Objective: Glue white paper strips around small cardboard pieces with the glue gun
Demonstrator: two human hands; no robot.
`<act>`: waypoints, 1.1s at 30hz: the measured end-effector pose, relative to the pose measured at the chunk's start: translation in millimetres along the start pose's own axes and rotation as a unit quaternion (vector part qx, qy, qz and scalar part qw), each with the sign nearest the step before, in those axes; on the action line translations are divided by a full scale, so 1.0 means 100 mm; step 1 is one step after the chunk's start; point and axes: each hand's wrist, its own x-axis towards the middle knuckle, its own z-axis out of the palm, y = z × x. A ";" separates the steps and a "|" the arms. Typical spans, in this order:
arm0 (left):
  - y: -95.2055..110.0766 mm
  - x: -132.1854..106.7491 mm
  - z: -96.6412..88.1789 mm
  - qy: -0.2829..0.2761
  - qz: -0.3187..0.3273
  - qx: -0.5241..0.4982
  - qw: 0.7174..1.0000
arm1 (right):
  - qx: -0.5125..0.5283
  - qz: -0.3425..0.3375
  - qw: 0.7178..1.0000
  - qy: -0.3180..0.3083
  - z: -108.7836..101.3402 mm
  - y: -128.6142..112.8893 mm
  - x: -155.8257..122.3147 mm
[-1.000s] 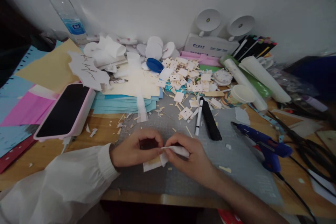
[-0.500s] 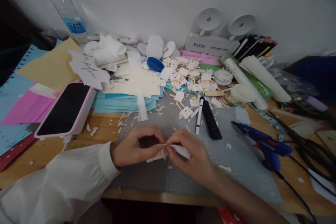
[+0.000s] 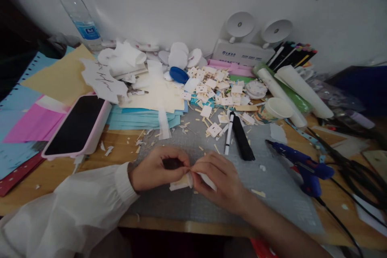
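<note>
- One thin white piece (image 3: 180,184) sits between the hands, over the grey mat (image 3: 169,209).
- The left hand (image 3: 161,170) pinches its upper edge, thumb against forefinger.
- The right hand (image 3: 222,177) pinches just beside, fingertips meeting the left's.
- Light, close pinches should crease it evenly without tearing.
- Best keep the right forearm clear of the blue glue gun (image 3: 305,165).

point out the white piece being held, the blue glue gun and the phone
White piece (image 3: 179,184): head view, on its exposed lower part
Blue glue gun (image 3: 298,159): head view, on the middle of its body
Phone (image 3: 75,125): head view, on its dark screen
</note>
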 end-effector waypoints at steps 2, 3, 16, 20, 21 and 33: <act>-0.01 0.00 0.00 -0.021 -0.035 -0.069 0.997 | 0.001 -0.023 1.000 0.001 -0.01 0.00 0.00; -0.01 0.01 -0.01 -0.031 -0.055 -0.100 0.993 | 0.006 -0.031 0.999 -0.001 -0.01 0.00 0.00; 0.01 0.00 0.01 -0.075 -0.148 -0.244 0.956 | 0.113 0.027 0.993 -0.009 0.09 -0.01 -0.07; 0.01 0.00 0.01 -0.087 -0.147 -0.252 0.953 | 0.101 -0.010 0.995 0.011 0.10 -0.02 -0.07; 0.01 0.00 0.00 -0.082 -0.142 -0.244 0.956 | 0.102 -0.006 0.995 0.016 0.10 -0.02 -0.07; 0.06 0.02 -0.05 -0.029 -0.098 -0.151 0.983 | 0.183 0.179 0.967 0.015 0.07 -0.03 0.00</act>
